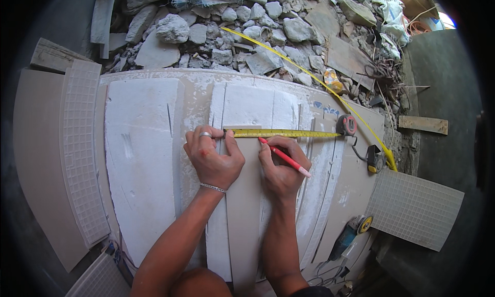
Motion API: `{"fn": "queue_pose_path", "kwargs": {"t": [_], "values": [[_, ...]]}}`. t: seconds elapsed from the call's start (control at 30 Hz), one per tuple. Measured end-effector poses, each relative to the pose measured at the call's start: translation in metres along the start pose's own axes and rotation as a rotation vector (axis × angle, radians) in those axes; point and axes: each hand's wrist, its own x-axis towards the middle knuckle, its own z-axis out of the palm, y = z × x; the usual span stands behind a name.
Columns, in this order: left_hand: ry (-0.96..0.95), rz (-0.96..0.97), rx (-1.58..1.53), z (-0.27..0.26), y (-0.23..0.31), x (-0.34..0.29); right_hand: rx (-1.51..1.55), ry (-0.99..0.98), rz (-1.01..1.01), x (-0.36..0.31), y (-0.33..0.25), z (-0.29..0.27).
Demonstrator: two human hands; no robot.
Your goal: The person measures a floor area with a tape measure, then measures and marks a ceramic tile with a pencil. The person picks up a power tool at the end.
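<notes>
A white slab (252, 105) at centre seemingly supports your beige tile strip (243, 194), which runs toward 6 o'clock. Your left hand (214, 160) pinches one end of the tape-measure blade (289, 133), apparently anchoring it toward 3 o'clock; your right hand (283, 168) grips a red pen (286, 159), tip beside the blade.

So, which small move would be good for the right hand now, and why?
Probably a short pen mark beside the tape: the right hand holds the red pen with its tip at the lower edge of the yellow tape blade, near the right edge of the beige strip, and the left hand holds the blade's end.
</notes>
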Motion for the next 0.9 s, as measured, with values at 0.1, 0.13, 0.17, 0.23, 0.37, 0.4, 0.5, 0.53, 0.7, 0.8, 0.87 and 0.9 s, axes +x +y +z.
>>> {"fn": "queue_pose_path", "kwargs": {"t": [0.1,0.13,0.17,0.23,0.37,0.4,0.5,0.53,0.7,0.8,0.87,0.9], "values": [[0.0,0.001,0.002,0.0,0.0,0.0,0.04,0.016,0.04,-0.001,-0.001,0.0],[-0.007,-0.01,-0.001,0.0,0.0,0.0,0.063,0.025,0.064,-0.001,-0.001,0.0],[0.003,0.004,0.007,0.0,0.0,0.0,0.07,0.025,0.06,-0.001,-0.001,0.0],[-0.004,0.003,0.01,0.0,0.0,0.0,0.095,0.029,0.063,-0.001,0.0,0.001],[0.007,0.016,0.02,0.0,-0.001,0.0,0.042,0.013,0.011,0.0,0.0,0.001],[0.008,0.019,0.024,0.0,-0.001,0.0,0.033,0.013,0.008,0.0,-0.001,0.0],[0.005,0.012,0.026,0.0,-0.001,-0.001,0.027,-0.002,0.013,0.0,-0.001,0.0],[-0.004,0.001,0.023,0.0,-0.001,-0.001,0.037,-0.002,0.031,-0.001,-0.001,0.0],[0.044,0.045,0.012,0.001,-0.001,0.001,0.057,0.018,0.05,-0.001,0.001,0.001],[0.029,0.016,-0.007,0.002,0.0,0.001,0.099,-0.013,0.102,-0.002,-0.002,-0.001],[0.012,-0.011,-0.014,0.002,0.001,0.002,0.24,0.021,0.151,-0.002,-0.008,-0.008],[0.014,-0.013,-0.009,0.001,0.001,0.002,0.363,0.07,0.176,-0.001,-0.011,-0.014]]}}
